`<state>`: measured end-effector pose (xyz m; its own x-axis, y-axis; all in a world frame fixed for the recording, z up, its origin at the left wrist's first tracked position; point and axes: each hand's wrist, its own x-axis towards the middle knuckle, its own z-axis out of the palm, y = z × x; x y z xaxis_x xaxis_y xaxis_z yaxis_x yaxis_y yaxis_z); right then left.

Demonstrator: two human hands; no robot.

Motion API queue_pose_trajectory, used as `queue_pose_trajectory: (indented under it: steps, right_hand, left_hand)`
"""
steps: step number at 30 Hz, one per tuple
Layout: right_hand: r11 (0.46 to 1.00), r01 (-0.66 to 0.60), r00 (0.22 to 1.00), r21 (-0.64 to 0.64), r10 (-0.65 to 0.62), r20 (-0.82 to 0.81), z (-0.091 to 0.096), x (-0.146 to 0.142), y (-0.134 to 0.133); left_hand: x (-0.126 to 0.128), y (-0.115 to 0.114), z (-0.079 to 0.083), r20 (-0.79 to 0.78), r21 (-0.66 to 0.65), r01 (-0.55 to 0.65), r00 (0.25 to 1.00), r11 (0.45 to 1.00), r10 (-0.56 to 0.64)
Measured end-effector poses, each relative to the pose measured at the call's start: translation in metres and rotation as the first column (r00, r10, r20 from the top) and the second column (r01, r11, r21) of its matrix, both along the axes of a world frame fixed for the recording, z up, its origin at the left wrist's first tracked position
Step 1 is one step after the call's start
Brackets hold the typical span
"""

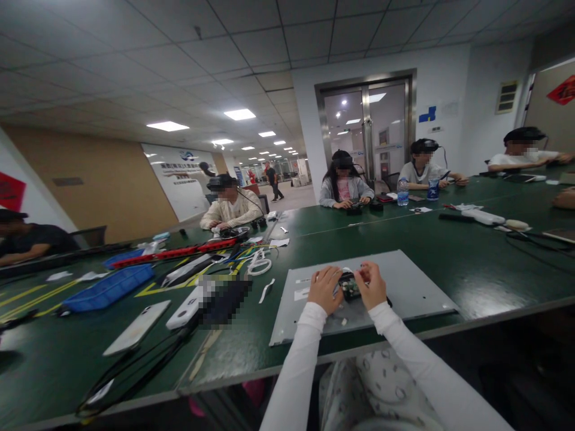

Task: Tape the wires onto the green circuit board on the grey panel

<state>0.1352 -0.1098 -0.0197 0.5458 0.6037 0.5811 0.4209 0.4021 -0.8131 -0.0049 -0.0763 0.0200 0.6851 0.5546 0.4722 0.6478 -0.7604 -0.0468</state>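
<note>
A small black device with a bare green circuit board (350, 288) rests above a grey flat panel (417, 290) in front of me. My left hand (325, 290) grips its left side, with the fingers bent over the edge. From the right, my right hand (372, 286) closes on the same device, thumb near the board and fingers curled. The fingertips partly hide the device, so its exact kind is unclear. A small pale piece (344, 322) lies on the panel below the hands.
Left of the panel lie a white cable (259, 262), a white phone (137, 327), a white handheld unit (186, 308) and a blue tray (108, 288). Black cables (135, 365) run near the front edge. Several people sit around the green table (485, 263). Water bottles (403, 193) stand across it.
</note>
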Motion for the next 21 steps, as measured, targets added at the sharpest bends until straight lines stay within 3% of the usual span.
queue_pose_trajectory:
  steps: [4, 8, 11, 14, 17, 21]
  right_hand:
    - [0.997, 0.069, 0.995, -0.026, -0.071, -0.066, -0.002, 0.013, 0.003]
    - [0.997, 0.074, 0.990, -0.023, -0.076, -0.122, -0.003, 0.036, 0.000]
    - [0.998, -0.059, 0.987, -0.035, 0.053, -0.150, -0.003, 0.062, -0.009]
    - [0.959, -0.268, 0.959, -0.091, 0.257, -0.118, -0.004, 0.089, -0.020]
    - [0.917, -0.364, 0.931, -0.164, 0.354, -0.088, -0.008, 0.109, -0.028]
    - [0.901, -0.370, 0.929, -0.227, 0.360, -0.084, -0.018, 0.112, -0.031]
  left_hand:
    - [-0.003, 0.001, 0.000, 0.066, 0.026, 0.026, 0.997, 0.999, -0.028]
    - [-0.015, 0.004, 0.009, 0.315, 0.055, -0.022, 0.949, 0.998, 0.004]
    - [-0.021, -0.004, 0.018, 0.491, 0.033, -0.073, 0.870, 0.997, 0.047]
    - [-0.014, -0.023, 0.022, 0.574, -0.020, -0.059, 0.817, 0.998, 0.060]
    - [0.004, -0.046, 0.013, 0.561, -0.071, 0.038, 0.828, 0.997, 0.009]
    - [0.030, -0.068, -0.012, 0.437, -0.149, 0.107, 0.899, 0.983, -0.031]
